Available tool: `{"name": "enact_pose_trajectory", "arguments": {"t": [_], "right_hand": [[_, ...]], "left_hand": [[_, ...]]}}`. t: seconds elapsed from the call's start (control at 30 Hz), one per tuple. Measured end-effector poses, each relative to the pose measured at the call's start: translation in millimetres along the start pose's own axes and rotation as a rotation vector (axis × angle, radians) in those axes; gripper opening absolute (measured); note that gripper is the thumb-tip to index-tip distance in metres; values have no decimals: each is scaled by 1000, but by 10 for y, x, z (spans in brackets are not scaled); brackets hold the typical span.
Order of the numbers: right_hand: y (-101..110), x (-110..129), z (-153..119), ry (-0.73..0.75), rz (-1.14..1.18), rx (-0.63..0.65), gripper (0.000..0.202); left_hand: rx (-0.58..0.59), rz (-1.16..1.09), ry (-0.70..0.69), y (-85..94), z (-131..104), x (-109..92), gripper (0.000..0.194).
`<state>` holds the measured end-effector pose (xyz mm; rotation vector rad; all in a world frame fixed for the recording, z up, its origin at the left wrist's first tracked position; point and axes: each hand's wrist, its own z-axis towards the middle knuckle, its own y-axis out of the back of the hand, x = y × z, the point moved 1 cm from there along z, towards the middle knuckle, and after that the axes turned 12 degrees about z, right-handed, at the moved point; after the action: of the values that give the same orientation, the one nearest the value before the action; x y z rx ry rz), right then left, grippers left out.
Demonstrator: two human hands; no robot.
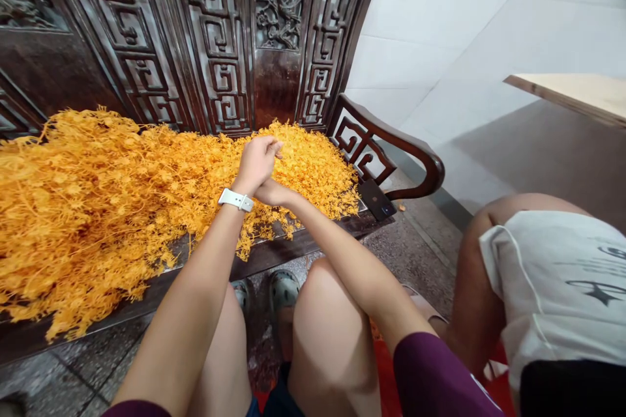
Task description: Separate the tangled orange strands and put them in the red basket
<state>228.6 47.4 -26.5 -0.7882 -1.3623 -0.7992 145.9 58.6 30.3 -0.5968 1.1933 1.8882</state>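
My left hand (257,159) is over the heap of orange, feathery plant sprigs (112,195), its fingers curled inward. Whether anything is in those fingers is hidden from me. On the left wrist sits a watch with a pale band (235,200). My right hand (270,193) crosses beneath the left wrist, which covers its fingers. Both hands are above the right part of the heap, which spreads along the seat of a dark carved wooden bench (278,94).
A dark phone (375,201) lies at the seat's right end, beside the curved armrest (415,150). Another person in pale printed shorts (562,287) sits close on my right. A light wooden board (577,94) juts in at the upper right.
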Motion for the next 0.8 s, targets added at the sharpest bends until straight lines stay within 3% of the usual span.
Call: {"name": "enact_pose_trajectory", "arguments": {"t": [0.1, 0.27, 0.33, 0.47, 0.63, 0.8], "right_hand": [[116, 120, -46, 14, -52, 23, 12], [258, 334, -79, 15, 148, -363, 35], [271, 355, -77, 45, 225, -434, 38], [250, 330, -68, 148, 218, -458, 34], [167, 361, -85, 82, 223, -397, 37], [115, 414, -96, 74, 310, -335, 36]], "left_hand": [[-121, -14, 11, 159, 65, 160, 23], [-105, -85, 26, 253, 101, 357, 22], [-56, -101, -3, 236, 92, 367, 19], [9, -16, -23, 213, 85, 343, 13], [-138, 2, 58, 268, 99, 306, 10], [-116, -104, 59, 258, 77, 250, 9]]}}
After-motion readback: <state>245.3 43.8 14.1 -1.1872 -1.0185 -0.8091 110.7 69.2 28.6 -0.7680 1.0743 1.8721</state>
